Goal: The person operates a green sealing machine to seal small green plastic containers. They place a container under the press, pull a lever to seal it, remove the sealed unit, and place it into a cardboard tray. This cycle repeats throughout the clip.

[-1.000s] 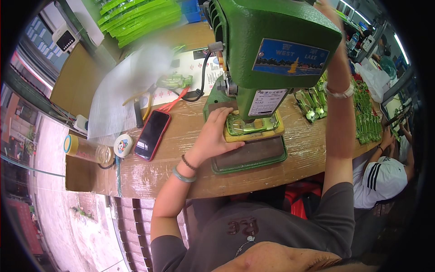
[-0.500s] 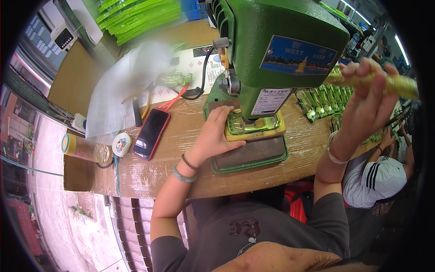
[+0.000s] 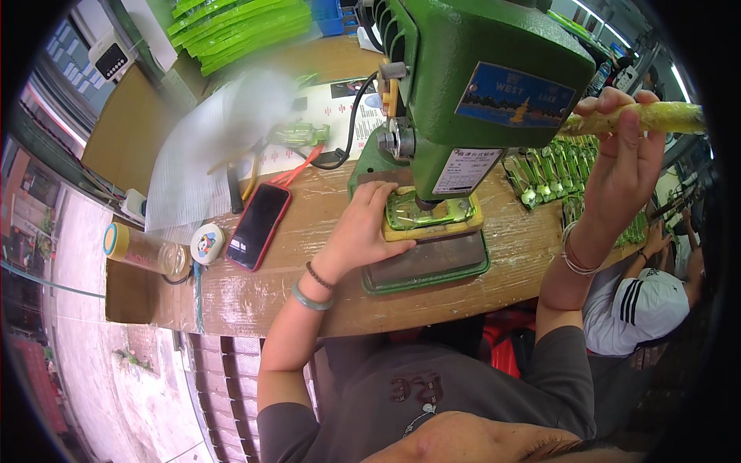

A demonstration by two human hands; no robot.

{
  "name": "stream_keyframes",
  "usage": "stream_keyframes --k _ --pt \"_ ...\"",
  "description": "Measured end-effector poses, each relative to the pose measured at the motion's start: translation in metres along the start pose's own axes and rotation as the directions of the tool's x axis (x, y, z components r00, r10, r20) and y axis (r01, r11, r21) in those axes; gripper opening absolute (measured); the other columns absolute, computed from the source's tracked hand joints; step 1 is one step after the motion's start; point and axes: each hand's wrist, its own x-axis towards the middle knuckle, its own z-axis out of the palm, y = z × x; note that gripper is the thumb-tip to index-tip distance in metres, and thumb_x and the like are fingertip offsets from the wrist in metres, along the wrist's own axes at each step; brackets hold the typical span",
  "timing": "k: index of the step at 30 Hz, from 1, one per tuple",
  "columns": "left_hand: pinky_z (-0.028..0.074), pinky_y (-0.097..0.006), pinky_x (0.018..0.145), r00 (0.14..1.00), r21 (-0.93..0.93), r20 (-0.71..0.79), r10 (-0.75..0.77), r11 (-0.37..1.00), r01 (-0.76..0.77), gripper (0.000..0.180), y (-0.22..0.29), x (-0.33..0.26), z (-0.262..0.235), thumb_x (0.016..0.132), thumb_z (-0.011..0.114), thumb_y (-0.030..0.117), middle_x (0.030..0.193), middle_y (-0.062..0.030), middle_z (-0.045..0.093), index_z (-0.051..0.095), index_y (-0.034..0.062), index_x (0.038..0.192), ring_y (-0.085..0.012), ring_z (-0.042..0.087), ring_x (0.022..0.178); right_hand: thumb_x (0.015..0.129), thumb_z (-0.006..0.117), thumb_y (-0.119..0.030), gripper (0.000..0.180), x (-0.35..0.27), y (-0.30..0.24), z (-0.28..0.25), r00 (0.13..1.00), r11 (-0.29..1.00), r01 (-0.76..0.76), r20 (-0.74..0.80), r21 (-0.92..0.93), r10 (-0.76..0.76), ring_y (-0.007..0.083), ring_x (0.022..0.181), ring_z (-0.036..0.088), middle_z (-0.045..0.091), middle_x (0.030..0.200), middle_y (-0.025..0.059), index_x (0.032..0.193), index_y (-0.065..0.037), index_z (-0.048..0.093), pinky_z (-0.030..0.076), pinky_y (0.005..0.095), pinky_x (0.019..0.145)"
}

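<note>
A green bench drill press (image 3: 432,85) stands in front of me, its chuck (image 3: 425,204) low over a clear green plastic part (image 3: 401,212). That part lies in a yellow block (image 3: 436,233) on the machine's dark base plate (image 3: 432,266). My left hand (image 3: 367,228) is closed on the block's left side, fingers at the back and thumb along the near edge. Raised at the right, my right hand (image 3: 627,139) wraps round a yellow covered lever handle (image 3: 668,118) of the drill press. Whether the drill tip touches the part is hidden.
Several green plastic parts (image 3: 552,174) stand in rows right of the machine. At left lie a phone (image 3: 260,225), a round white case (image 3: 207,244), a jar (image 3: 147,251) and bubble wrap (image 3: 181,177). Green trays (image 3: 239,35) are stacked behind. A person in a white cap (image 3: 656,303) sits at right.
The lever handle has tilted, its outer end now higher in the picture, with my right hand still round it. My left hand and the yellow block have stayed in place.
</note>
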Motion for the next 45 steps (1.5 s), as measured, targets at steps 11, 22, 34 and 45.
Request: stream_keyframes --k 11,22,34,45 --pt "0.046 -0.043 0.099 0.998 -0.016 0.021 -0.056 0.998 0.056 0.082 0.002 -0.004 -0.012 0.063 0.088 0.029 0.124 -0.0206 0.053 0.049 -0.0006 0.129 -0.0387 0.053 0.116 0.106 0.044 -0.011 0.026 -0.010 -0.003 0.002 0.998 0.998 0.057 -0.007 0.030 -0.056 0.0266 0.086 0.068 0.063 0.098 0.0185 0.129 0.001 0.042 0.056 0.0337 0.079" --pt "0.045 -0.043 0.101 0.998 -0.026 0.028 -0.059 0.998 0.059 0.082 -0.001 -0.003 -0.012 0.063 0.088 0.029 0.126 -0.0206 0.052 0.050 -0.0011 0.129 -0.0387 0.052 0.118 0.106 0.043 -0.012 0.026 -0.016 -0.002 -0.004 0.998 0.997 0.058 0.014 0.045 -0.058 0.0280 0.087 0.068 0.063 0.100 0.0191 0.128 0.002 0.041 0.056 0.0363 0.082" --pt "0.046 -0.043 0.101 0.998 -0.009 0.017 -0.054 0.998 0.054 0.083 0.000 -0.005 -0.011 0.063 0.088 0.031 0.126 -0.0209 0.053 0.050 -0.0014 0.130 -0.0385 0.053 0.119 0.105 0.045 -0.014 0.031 -0.069 0.000 0.011 0.972 0.974 0.133 -0.168 -0.184 -0.165 0.0329 0.105 0.063 0.057 0.109 0.0145 0.134 -0.007 0.039 0.051 0.0509 0.097" --pt "0.045 -0.042 0.101 0.996 -0.027 0.059 -0.070 0.997 0.071 0.084 0.001 0.002 -0.012 0.064 0.088 0.031 0.125 -0.0206 0.054 0.049 -0.0030 0.131 -0.0375 0.052 0.118 0.090 0.067 -0.017 0.022 0.020 0.242 -0.016 0.854 0.906 -0.383 0.305 -0.179 0.421 0.0169 0.080 0.065 0.066 0.091 0.0052 0.104 0.000 0.068 0.054 0.0333 0.070"
